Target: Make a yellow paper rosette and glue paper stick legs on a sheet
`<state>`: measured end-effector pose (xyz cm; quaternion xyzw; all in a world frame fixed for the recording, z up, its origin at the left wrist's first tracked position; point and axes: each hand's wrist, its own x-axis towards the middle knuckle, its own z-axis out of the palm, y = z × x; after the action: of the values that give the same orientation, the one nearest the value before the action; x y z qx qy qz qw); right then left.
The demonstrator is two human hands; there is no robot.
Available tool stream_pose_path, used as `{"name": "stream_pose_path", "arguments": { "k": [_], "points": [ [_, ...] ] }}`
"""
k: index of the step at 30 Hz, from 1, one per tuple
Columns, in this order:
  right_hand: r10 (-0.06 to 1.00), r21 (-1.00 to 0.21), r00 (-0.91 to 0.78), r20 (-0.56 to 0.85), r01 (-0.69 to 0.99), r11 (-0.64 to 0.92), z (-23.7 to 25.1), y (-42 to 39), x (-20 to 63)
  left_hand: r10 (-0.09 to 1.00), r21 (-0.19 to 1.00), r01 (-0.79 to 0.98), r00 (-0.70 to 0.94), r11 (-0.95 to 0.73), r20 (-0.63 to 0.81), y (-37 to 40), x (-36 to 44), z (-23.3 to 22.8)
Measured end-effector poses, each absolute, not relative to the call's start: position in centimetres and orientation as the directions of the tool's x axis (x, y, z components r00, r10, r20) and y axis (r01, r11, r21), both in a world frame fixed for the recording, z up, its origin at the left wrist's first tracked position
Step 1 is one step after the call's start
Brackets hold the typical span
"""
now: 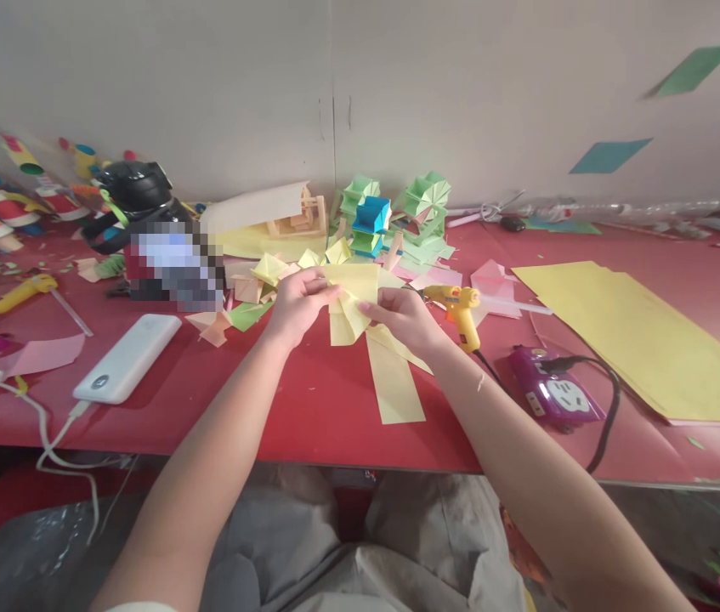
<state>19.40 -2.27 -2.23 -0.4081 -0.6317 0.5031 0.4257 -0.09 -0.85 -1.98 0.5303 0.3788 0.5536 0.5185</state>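
Between my hands is a folded sheet of yellow paper (353, 285), held just above the red table. My left hand (299, 302) pinches its left side with thumb and fingers. On the right, the fingers of my right hand (404, 314) are closed on the paper's lower right edge. Flat yellow paper strips (396, 387) lie on the table below and beside my right hand. Just past my hands are small folded yellow paper pieces (270, 269) and a blue and green folded paper model (371, 225).
A yellow glue gun (460, 310) lies right of my hands, near a purple power socket (554, 387) with a black cable. Yellow sheets (640, 340) are stacked farther right. On the left are a white power bank (128, 359), a black-lidded bottle (136, 191) and another glue gun (20, 292).
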Motion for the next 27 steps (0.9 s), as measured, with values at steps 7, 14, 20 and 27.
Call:
{"name": "stream_pose_path", "arguments": {
  "k": [7,14,20,27],
  "points": [
    [0.949,-0.979,-0.287,0.131,0.113,0.169,-2.6,-2.1,19.4,0.977,0.976,-0.078,0.043,-0.205,0.209,-1.0,0.1,-2.0],
    [0.935,-0.975,-0.333,0.123,0.137,0.176,-2.3,-2.1,19.3,0.968,0.970,-0.021,0.060,-0.242,0.243,-0.6,-0.7,-2.0],
    [0.928,-0.958,-0.347,0.138,0.190,0.214,-2.5,-1.8,19.7,0.968,0.961,0.124,0.070,-0.247,0.239,-0.2,-1.3,-2.2],
    [0.924,-0.937,-0.363,0.117,0.268,0.224,-2.2,-2.2,19.8,0.952,0.937,0.258,0.254,-0.235,0.169,-0.9,-1.2,-1.7]
  ]
}}
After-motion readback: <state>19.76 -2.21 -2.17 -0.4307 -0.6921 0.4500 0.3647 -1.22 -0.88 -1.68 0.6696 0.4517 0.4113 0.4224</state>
